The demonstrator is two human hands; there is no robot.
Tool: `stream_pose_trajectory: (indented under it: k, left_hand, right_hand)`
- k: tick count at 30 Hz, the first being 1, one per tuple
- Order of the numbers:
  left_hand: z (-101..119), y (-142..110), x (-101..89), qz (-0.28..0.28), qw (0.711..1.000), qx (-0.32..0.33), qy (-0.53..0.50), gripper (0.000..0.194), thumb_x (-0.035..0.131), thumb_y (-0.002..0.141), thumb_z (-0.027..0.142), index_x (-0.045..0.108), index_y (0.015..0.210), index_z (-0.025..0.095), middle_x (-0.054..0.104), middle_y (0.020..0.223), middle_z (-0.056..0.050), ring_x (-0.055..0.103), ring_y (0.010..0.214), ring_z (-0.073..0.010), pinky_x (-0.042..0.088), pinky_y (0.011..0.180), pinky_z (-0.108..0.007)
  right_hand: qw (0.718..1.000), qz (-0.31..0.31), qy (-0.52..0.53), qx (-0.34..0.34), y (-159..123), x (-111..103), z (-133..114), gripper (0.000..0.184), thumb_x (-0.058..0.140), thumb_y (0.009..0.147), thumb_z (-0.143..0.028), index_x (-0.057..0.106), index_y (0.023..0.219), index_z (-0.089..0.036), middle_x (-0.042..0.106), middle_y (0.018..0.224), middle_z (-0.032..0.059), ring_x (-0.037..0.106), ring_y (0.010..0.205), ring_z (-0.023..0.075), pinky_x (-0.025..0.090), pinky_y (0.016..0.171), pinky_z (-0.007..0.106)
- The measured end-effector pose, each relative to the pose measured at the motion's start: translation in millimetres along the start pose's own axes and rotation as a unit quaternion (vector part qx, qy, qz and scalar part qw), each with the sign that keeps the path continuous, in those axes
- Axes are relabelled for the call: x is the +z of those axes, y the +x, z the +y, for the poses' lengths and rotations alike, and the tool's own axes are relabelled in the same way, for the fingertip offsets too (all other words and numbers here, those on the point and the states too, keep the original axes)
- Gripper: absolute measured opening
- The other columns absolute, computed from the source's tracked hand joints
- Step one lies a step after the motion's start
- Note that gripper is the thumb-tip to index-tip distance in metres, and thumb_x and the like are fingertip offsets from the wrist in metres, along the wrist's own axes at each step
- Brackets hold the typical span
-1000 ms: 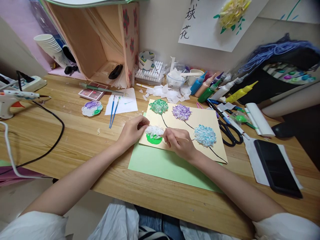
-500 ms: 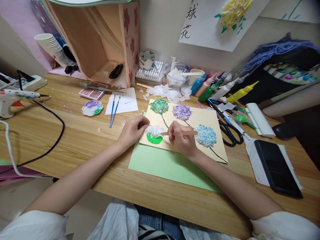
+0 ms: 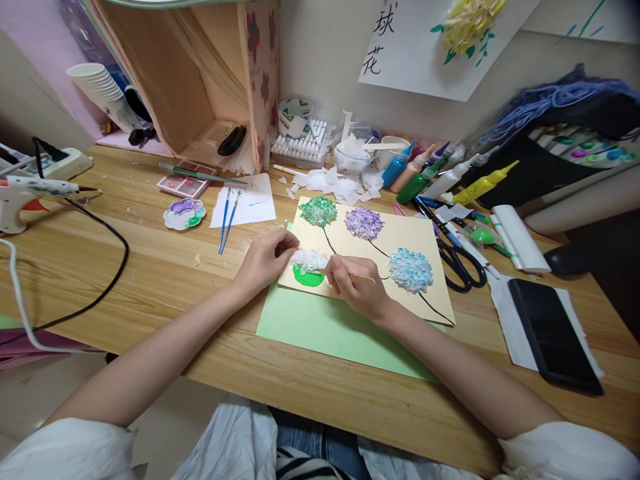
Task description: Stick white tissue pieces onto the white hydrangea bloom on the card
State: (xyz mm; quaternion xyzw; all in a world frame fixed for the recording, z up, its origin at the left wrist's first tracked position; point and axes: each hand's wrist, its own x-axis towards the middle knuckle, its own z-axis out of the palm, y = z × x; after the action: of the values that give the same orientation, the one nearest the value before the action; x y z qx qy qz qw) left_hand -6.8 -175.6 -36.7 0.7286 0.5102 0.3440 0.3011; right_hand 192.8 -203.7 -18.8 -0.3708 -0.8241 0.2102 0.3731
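Note:
A cream card (image 3: 345, 280) lies on a larger green sheet (image 3: 320, 333) and bears green, purple and blue flower heads of crinkled paper. At its lower left, white paper scraps (image 3: 309, 259) cover the upper part of a bright green disc (image 3: 308, 277). My left hand (image 3: 270, 259) is curled at the card's left edge, thumb and forefinger close together beside the scraps; what they pinch, if anything, is hidden. Closed around a wooden craft stick (image 3: 364, 279), my right hand (image 3: 356, 283) hovers over the card, its fingertips at the right side of the white scraps.
Two blue paintbrushes (image 3: 227, 223) lie on white paper, near a flower-shaped palette (image 3: 184, 213). Behind the card are loose white paper pieces (image 3: 337, 185) and paint bottles (image 3: 423, 183). Black scissors (image 3: 463, 267) and a phone (image 3: 555, 333) lie right; a glue gun (image 3: 30, 193) lies left.
My right hand has shifted slightly left and down towards the white scraps, and the craft stick has tilted. My left hand stays in place.

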Motion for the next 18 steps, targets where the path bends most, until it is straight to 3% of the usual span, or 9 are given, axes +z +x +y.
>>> stream_pose_trajectory:
  k: [18]
  left_hand:
    - [0.0,0.0,0.9,0.007,1.0,-0.001,-0.002,0.011,0.057,0.078,0.015,0.064,0.086,0.019,0.067,0.083,-0.001,0.062,0.076,-0.0148,0.049,0.071,-0.027]
  right_hand:
    - [1.0,0.011,-0.004,-0.02,-1.1,-0.8,1.2,0.044,0.027,0.098,-0.025,0.041,0.056,-0.021,0.047,0.047,-0.0016,0.046,0.043,0.0096,0.035,0.049,0.024]
